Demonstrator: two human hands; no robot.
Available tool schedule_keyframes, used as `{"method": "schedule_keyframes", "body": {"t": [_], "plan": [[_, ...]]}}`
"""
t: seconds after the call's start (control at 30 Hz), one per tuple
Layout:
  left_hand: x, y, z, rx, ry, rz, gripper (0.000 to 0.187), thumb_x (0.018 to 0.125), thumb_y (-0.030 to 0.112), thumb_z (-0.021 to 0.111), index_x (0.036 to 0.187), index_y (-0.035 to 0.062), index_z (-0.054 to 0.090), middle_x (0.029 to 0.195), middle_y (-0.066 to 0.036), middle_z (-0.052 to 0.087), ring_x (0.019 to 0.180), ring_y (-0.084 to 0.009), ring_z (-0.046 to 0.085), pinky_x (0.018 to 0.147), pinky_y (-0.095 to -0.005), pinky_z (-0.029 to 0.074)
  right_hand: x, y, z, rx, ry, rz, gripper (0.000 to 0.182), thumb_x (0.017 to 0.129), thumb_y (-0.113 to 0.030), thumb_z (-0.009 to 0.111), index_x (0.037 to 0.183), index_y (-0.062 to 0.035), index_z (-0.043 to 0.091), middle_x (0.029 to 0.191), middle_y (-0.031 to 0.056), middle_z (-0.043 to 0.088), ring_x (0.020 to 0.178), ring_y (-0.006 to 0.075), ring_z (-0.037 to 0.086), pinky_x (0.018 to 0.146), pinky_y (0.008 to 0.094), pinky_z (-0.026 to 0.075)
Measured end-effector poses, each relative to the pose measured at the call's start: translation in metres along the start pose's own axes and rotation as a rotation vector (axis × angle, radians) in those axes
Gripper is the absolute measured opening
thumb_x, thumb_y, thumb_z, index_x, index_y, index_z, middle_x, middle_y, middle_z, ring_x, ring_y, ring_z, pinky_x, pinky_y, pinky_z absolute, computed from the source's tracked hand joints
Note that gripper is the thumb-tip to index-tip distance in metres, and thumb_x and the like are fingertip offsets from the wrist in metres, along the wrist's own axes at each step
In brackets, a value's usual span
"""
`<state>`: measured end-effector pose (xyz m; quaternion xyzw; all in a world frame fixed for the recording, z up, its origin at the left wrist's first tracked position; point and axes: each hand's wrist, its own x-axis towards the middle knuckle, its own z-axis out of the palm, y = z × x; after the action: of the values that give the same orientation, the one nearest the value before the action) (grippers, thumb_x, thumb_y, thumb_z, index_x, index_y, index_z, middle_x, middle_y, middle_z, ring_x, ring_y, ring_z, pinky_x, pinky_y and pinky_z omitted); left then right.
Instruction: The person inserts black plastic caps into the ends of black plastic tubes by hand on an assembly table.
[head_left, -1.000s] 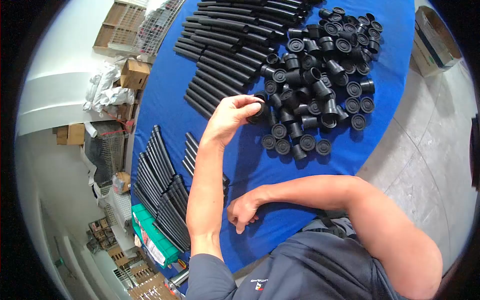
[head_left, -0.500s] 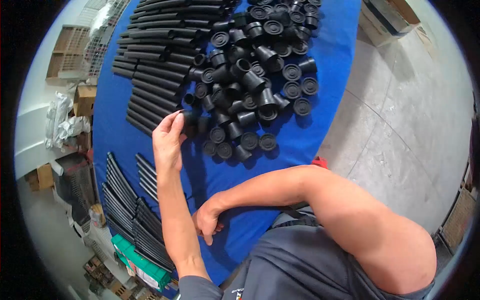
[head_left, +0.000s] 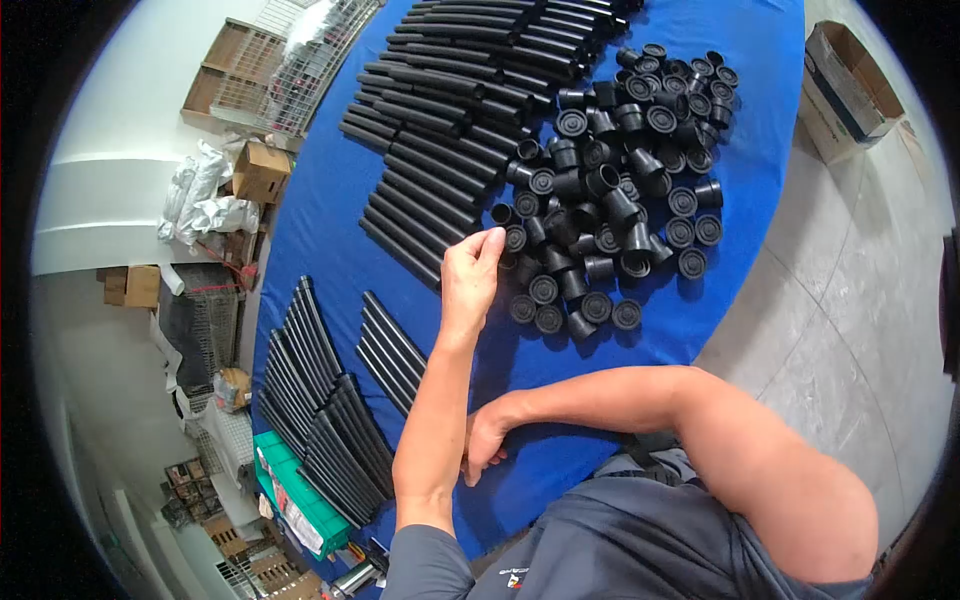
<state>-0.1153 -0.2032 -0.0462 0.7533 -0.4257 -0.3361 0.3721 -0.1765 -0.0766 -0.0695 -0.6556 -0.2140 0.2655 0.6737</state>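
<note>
Blue cloth [head_left: 330,210] covered the table, and the black parts stood out clearly on it. The left hand [head_left: 470,275] was stretched forward to the near edge of the pile of black caps [head_left: 610,190]. Its fingers were close together, the tips touching or almost touching one cap [head_left: 516,238]; I could not tell whether it was gripped. The right hand [head_left: 482,445] rested low on the cloth, loosely curled and holding nothing, probably as support for the body. Black tubes [head_left: 450,120] lay in neat parallel rows beside the caps, and more tubes [head_left: 320,390] were grouped nearer the person, so each kind appeared sorted within easy reach.
</note>
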Motion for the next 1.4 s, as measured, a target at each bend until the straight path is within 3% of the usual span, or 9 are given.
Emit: {"method": "schedule_keyframes", "body": {"t": [0.13, 0.27, 0.37, 0.4, 0.43, 0.57, 0.87, 1.0, 1.4], "plan": [[-0.009, 0.006, -0.014, 0.321, 0.093, 0.219, 0.033, 0.098, 0.025, 0.064, 0.118, -0.0005, 0.071, 0.084, -0.004, 0.069, 0.068, -0.0106, 0.060, 0.058, -0.0279, 0.050, -0.003, -0.001, 0.000, -0.008, 0.003, -0.068, 0.040, 0.084, -0.033, 0.075, 0.089, 0.0052, 0.064, 0.077, 0.0146, 0.065, 0.062, 0.0260, 0.067, 0.055, 0.0376, 0.058], [-0.017, 0.038, -0.018, 0.425, 0.168, 0.356, 0.030, 0.092, 0.015, 0.070, 0.117, -0.0014, 0.070, 0.098, -0.012, 0.073, 0.086, -0.0180, 0.071, 0.079, -0.0293, 0.056, -0.001, 0.000, 0.001, -0.013, 0.028, -0.076, 0.040, 0.084, -0.032, 0.076, 0.086, 0.0056, 0.064, 0.076, 0.0143, 0.064, 0.060, 0.0255, 0.066, 0.053, 0.0370, 0.057], [-0.014, 0.073, -0.001, 0.299, 0.091, 0.485, 0.030, 0.089, 0.009, 0.072, 0.118, -0.0007, 0.070, 0.104, -0.012, 0.072, 0.092, -0.0191, 0.070, 0.080, -0.0295, 0.056, -0.004, 0.000, 0.002, 0.034, 0.031, -0.034, 0.034, 0.085, -0.031, 0.075, 0.093, 0.0004, 0.064, 0.076, 0.0087, 0.061, 0.062, 0.0216, 0.063, 0.054, 0.0363, 0.052], [-0.014, 0.088, 0.009, 0.245, 0.007, 0.524, 0.035, 0.087, 0.011, 0.072, 0.120, 0.0005, 0.069, 0.113, -0.017, 0.068, 0.097, -0.0289, 0.070, 0.086, -0.0401, 0.057, -0.005, 0.001, 0.003, 0.030, 0.043, -0.049, 0.036, 0.084, -0.032, 0.076, 0.090, 0.0012, 0.064, 0.075, 0.0101, 0.062, 0.061, 0.0224, 0.063, 0.053, 0.0360, 0.053], [-0.010, 0.094, 0.016, 0.349, -0.080, 0.678, 0.044, 0.085, 0.011, 0.073, 0.128, 0.0053, 0.065, 0.128, -0.020, 0.062, 0.115, -0.0360, 0.062, 0.100, -0.0443, 0.051, -0.005, 0.001, 0.003, 0.028, 0.056, -0.063, 0.037, 0.084, -0.033, 0.076, 0.086, 0.0019, 0.063, 0.073, 0.0115, 0.062, 0.060, 0.0233, 0.063, 0.052, 0.0357, 0.053], [-0.001, 0.109, 0.048, 0.570, -0.242, 0.853, 0.063, 0.080, 0.010, 0.076, 0.140, 0.0161, 0.059, 0.150, -0.024, 0.043, 0.138, -0.0435, 0.042, 0.116, -0.0472, 0.037, 0.010, 0.017, 0.007, 0.093, 0.042, -0.062, 0.038, 0.085, -0.033, 0.076, 0.078, 0.0013, 0.061, 0.070, 0.0127, 0.060, 0.057, 0.0241, 0.062, 0.051, 0.0361, 0.053], [0.002, 0.114, 0.069, 0.690, -0.266, 0.880, 0.059, 0.074, 0.010, 0.079, 0.131, 0.0137, 0.063, 0.144, -0.025, 0.045, 0.133, -0.0435, 0.046, 0.112, -0.0460, 0.041, 0.010, 0.007, 0.005, 0.040, 0.000, -0.071, 0.037, 0.085, -0.031, 0.076, 0.080, 0.0027, 0.062, 0.072, 0.0152, 0.063, 0.060, 0.0273, 0.065, 0.054, 0.0379, 0.054], [-0.002, 0.117, 0.073, 0.774, -0.241, 0.843, 0.060, 0.075, 0.011, 0.081, 0.131, 0.0203, 0.063, 0.137, -0.017, 0.051, 0.128, -0.0382, 0.051, 0.099, -0.0448, 0.052, 0.000, 0.003, 0.001, 0.035, 0.015, -0.049, 0.038, 0.085, -0.032, 0.076, 0.082, 0.0029, 0.063, 0.074, 0.0157, 0.064, 0.061, 0.0276, 0.066, 0.054, 0.0390, 0.055], [0.008, 0.105, 0.072, 0.534, -0.138, 0.936, 0.049, 0.073, 0.009, 0.083, 0.119, 0.0120, 0.068, 0.127, -0.018, 0.060, 0.117, -0.0374, 0.059, 0.099, -0.0430, 0.051, 0.009, 0.012, 0.006, 0.088, -0.002, 0.000, 0.039, 0.084, -0.035, 0.077, 0.081, 0.0016, 0.065, 0.073, 0.0137, 0.064, 0.060, 0.0242, 0.064, 0.053, 0.0371, 0.055]]}}
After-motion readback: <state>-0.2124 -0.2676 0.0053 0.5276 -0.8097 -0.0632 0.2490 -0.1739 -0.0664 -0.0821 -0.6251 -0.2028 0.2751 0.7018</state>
